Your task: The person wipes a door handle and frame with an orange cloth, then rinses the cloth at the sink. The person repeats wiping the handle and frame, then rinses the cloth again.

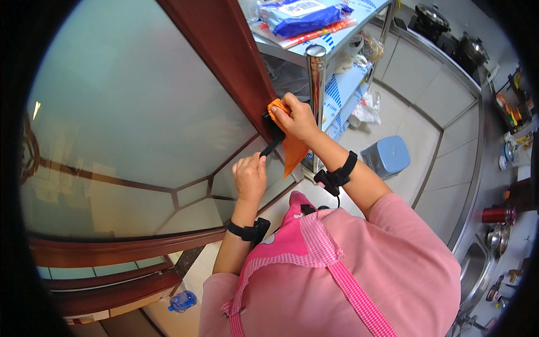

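My right hand (pixel 297 118) grips a bunched orange cloth (pixel 294 153) and holds it against the brown frame (pixel 236 54) of a frosted glass door (pixel 143 105). One corner of the cloth hangs below my wrist. Beneath it is a black door fitting (pixel 273 127), partly covered by the cloth and my fingers. From there a black bar, apparently the door handle (pixel 270 146), runs down to my left hand (pixel 250 175), whose fingers are closed around its lower end. Both forearms wear black straps with small devices.
A metal shelf rack (pixel 316 80) stands right beside the door edge, with wipes (pixel 309 19) and bags on it. A blue stool (pixel 386 156) is on the floor. Along the right runs a counter with a sink (pixel 473 269). A blue plastic bottle (pixel 182 301) lies at lower left.
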The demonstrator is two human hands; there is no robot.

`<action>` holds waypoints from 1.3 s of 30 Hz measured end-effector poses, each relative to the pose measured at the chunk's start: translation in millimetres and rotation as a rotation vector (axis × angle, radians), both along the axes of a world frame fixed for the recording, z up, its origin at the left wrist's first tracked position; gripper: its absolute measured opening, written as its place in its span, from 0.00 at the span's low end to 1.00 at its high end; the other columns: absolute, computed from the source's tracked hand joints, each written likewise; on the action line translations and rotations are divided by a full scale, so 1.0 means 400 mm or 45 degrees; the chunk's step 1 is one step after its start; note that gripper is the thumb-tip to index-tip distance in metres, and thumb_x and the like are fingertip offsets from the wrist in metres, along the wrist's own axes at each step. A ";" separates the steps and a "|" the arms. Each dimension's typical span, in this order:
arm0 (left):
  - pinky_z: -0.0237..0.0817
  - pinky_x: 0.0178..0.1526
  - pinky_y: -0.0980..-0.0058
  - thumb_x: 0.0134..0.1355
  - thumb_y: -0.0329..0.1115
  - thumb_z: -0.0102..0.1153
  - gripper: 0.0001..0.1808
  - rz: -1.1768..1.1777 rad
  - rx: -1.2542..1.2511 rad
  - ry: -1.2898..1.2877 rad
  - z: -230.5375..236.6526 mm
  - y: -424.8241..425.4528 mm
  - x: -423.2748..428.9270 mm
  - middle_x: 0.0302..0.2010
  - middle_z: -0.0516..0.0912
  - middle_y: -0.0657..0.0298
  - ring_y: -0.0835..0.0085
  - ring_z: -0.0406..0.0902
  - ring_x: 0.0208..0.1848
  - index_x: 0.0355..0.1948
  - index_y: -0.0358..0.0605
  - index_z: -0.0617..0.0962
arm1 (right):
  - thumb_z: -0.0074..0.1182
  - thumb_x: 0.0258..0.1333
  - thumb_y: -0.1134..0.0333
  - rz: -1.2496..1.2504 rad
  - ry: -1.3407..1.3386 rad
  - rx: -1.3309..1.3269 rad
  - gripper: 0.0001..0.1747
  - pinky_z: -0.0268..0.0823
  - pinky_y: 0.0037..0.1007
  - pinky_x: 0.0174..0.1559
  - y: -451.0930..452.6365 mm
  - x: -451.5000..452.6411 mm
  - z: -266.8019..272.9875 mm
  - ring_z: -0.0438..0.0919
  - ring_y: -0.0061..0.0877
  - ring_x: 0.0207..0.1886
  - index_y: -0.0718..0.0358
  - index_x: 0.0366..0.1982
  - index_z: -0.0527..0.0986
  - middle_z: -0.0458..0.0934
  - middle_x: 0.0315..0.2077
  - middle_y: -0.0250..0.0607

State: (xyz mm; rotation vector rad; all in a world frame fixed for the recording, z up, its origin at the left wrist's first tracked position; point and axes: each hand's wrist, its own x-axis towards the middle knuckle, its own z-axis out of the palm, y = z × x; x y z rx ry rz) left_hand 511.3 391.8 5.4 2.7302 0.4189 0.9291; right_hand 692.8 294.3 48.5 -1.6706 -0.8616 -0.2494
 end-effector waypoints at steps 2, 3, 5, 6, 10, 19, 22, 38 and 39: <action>0.61 0.44 0.61 0.62 0.38 0.56 0.11 0.020 -0.018 0.051 -0.002 0.001 0.000 0.30 0.81 0.59 0.59 0.76 0.37 0.39 0.42 0.81 | 0.60 0.54 0.63 0.065 -0.105 -0.001 0.14 0.67 0.41 0.29 -0.001 0.001 0.044 0.77 0.51 0.29 0.63 0.29 0.68 0.75 0.23 0.53; 0.61 0.44 0.61 0.62 0.39 0.56 0.11 0.015 -0.002 -0.004 -0.003 0.001 0.001 0.30 0.81 0.59 0.59 0.76 0.37 0.39 0.42 0.81 | 0.60 0.54 0.64 0.066 -0.083 -0.073 0.13 0.67 0.41 0.29 0.000 0.003 0.072 0.77 0.51 0.29 0.63 0.30 0.68 0.75 0.23 0.53; 0.61 0.44 0.61 0.63 0.39 0.56 0.11 0.017 0.007 -0.013 -0.005 -0.001 -0.001 0.30 0.81 0.60 0.59 0.76 0.37 0.38 0.43 0.81 | 0.60 0.53 0.66 0.074 -0.314 0.052 0.14 0.67 0.39 0.28 0.008 0.018 0.124 0.76 0.49 0.27 0.64 0.28 0.67 0.74 0.22 0.52; 0.61 0.44 0.61 0.63 0.39 0.56 0.11 0.013 0.001 -0.020 -0.007 -0.001 -0.001 0.29 0.81 0.60 0.59 0.75 0.37 0.38 0.43 0.81 | 0.61 0.53 0.66 0.063 -0.426 0.131 0.15 0.66 0.38 0.27 0.016 0.034 0.146 0.75 0.48 0.26 0.64 0.27 0.66 0.74 0.21 0.51; 0.61 0.43 0.61 0.63 0.39 0.55 0.11 0.010 -0.029 0.009 -0.013 -0.003 -0.006 0.28 0.80 0.60 0.59 0.75 0.35 0.38 0.44 0.81 | 0.61 0.54 0.63 0.056 -0.441 -0.054 0.17 0.66 0.39 0.27 0.008 0.041 0.126 0.75 0.49 0.26 0.65 0.27 0.65 0.73 0.20 0.52; 0.62 0.43 0.60 0.63 0.38 0.56 0.10 0.011 0.009 -0.082 -0.022 0.000 0.004 0.29 0.81 0.60 0.59 0.75 0.36 0.38 0.43 0.81 | 0.60 0.54 0.67 0.053 -0.389 0.021 0.14 0.66 0.34 0.27 -0.006 0.052 0.094 0.74 0.44 0.23 0.65 0.27 0.67 0.73 0.20 0.51; 0.62 0.43 0.60 0.63 0.38 0.56 0.11 0.017 -0.022 -0.071 -0.026 -0.003 0.000 0.30 0.81 0.59 0.59 0.75 0.35 0.39 0.42 0.81 | 0.62 0.53 0.65 0.130 -0.349 0.151 0.15 0.67 0.34 0.28 -0.004 0.057 0.109 0.75 0.43 0.23 0.66 0.27 0.67 0.73 0.21 0.52; 0.62 0.45 0.59 0.62 0.39 0.56 0.11 0.102 -0.117 -0.045 -0.022 -0.012 -0.003 0.32 0.82 0.58 0.58 0.76 0.38 0.39 0.44 0.82 | 0.62 0.55 0.68 -0.031 -0.108 -0.225 0.11 0.68 0.26 0.29 -0.013 -0.001 0.068 0.77 0.28 0.24 0.67 0.31 0.73 0.76 0.21 0.45; 0.62 0.45 0.58 0.62 0.39 0.56 0.11 0.114 -0.091 -0.080 -0.020 -0.010 0.001 0.32 0.82 0.58 0.58 0.76 0.38 0.39 0.44 0.82 | 0.62 0.55 0.68 -0.079 -0.033 -0.346 0.11 0.69 0.26 0.31 -0.009 -0.011 0.075 0.79 0.30 0.26 0.66 0.31 0.73 0.77 0.22 0.46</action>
